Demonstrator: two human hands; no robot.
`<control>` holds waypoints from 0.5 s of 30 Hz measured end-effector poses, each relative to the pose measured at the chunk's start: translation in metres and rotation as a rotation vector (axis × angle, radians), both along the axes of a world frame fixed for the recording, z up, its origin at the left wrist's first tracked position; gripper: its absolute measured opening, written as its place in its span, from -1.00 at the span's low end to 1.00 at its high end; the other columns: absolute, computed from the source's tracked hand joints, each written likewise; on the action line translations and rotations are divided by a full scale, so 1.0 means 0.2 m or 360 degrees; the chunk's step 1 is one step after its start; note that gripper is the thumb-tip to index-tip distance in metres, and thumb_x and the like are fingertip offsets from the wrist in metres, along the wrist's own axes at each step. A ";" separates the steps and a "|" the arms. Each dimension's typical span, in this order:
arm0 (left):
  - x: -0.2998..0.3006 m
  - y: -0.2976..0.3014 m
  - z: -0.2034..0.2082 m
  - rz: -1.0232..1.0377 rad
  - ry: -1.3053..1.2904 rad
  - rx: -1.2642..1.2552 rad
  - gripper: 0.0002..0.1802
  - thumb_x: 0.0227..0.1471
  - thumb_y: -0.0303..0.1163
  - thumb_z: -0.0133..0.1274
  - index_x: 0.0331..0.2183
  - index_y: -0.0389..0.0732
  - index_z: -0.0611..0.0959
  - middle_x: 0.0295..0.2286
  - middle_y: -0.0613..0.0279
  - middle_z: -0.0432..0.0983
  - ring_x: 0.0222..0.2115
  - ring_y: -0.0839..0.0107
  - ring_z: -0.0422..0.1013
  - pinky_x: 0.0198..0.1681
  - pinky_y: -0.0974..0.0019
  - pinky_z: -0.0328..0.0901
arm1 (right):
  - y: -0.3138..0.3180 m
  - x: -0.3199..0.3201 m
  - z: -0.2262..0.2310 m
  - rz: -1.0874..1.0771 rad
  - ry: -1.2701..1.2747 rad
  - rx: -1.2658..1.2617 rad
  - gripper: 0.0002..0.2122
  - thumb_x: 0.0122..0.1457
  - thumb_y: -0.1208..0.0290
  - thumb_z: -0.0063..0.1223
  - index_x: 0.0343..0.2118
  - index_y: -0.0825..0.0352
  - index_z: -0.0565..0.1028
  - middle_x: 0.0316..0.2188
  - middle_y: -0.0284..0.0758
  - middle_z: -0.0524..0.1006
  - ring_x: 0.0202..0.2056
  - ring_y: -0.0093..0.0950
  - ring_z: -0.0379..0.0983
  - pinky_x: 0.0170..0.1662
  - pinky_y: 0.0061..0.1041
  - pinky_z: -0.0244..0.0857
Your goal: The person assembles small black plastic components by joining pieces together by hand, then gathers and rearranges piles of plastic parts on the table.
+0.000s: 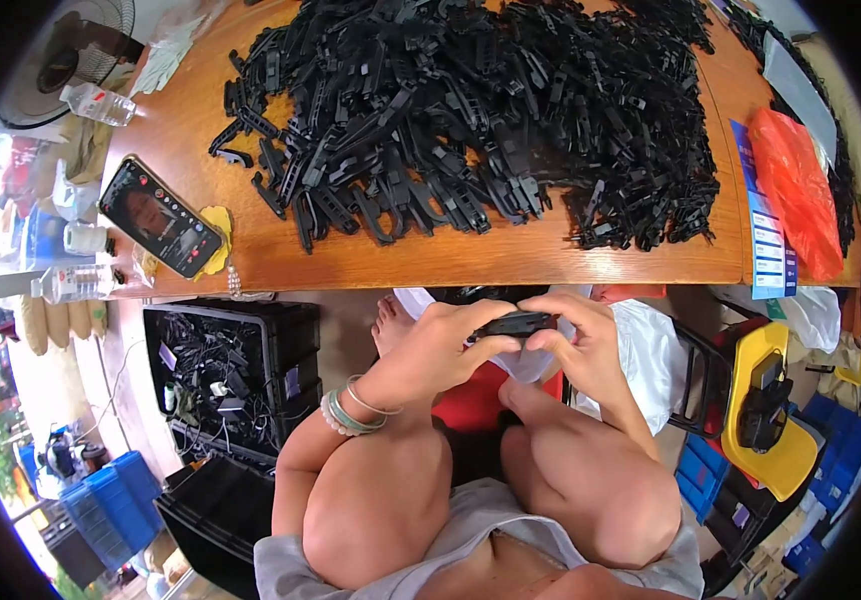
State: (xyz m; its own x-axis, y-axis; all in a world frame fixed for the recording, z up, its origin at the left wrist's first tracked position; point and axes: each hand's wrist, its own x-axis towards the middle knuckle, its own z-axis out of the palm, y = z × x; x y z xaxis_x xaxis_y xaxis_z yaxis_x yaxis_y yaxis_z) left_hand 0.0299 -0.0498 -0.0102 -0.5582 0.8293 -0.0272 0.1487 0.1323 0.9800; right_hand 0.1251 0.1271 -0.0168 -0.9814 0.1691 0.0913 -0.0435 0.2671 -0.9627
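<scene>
Between both hands, just below the table's front edge and above my knees, is a small black plastic part (pixel 515 325). My left hand (pixel 458 335) pinches its left end with thumb and fingers. Thumb and fingers of my right hand (pixel 580 340) close on its right end. The fingers cover much of the part, so its exact kind cannot be made out. A large heap of similar black plastic parts (pixel 400 110) covers the middle of the wooden table (pixel 350 268), with smaller pieces (pixel 640 190) piled at its right.
A phone (pixel 162 215) leans at the table's left, near a clear bottle (pixel 98 104) and a fan (pixel 65 65). At right lies a red plastic bag (pixel 795 190). Below stand a black crate of parts (pixel 235 370) and a yellow chair (pixel 765 420).
</scene>
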 end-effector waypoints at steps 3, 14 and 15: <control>-0.03 0.00 -0.02 0.0127 0.0823 -0.0080 -0.69 -0.12 -0.40 0.17 -0.27 -0.29 0.55 -0.42 0.08 0.51 -0.42 0.10 0.45 -0.40 0.24 0.35 | 0.05 0.01 -0.06 -0.0278 0.0156 0.0473 -0.76 -0.14 0.63 0.17 -0.32 0.39 0.52 -0.44 -0.23 0.48 -0.39 -0.34 0.42 -0.32 -0.44 0.29; -0.37 0.11 -0.05 0.0454 0.1551 -0.0077 -0.78 -0.21 -0.62 0.02 -0.37 -0.31 0.50 -0.43 0.13 0.34 -0.45 0.17 0.39 -0.49 0.26 0.31 | 0.13 -0.13 -0.10 -0.0683 0.0326 0.1423 -0.77 -0.21 0.68 0.17 -0.41 0.36 0.46 -0.43 -0.28 0.36 -0.39 -0.29 0.33 -0.36 -0.39 0.24; -0.40 0.12 -0.04 0.0458 0.1555 -0.0087 -0.78 -0.21 -0.62 0.02 -0.37 -0.31 0.50 -0.43 0.13 0.34 -0.45 0.17 0.39 -0.49 0.26 0.31 | 0.11 -0.14 -0.10 -0.0656 0.0366 0.1420 -0.77 -0.21 0.69 0.17 -0.41 0.36 0.46 -0.41 -0.27 0.37 -0.38 -0.29 0.34 -0.36 -0.40 0.24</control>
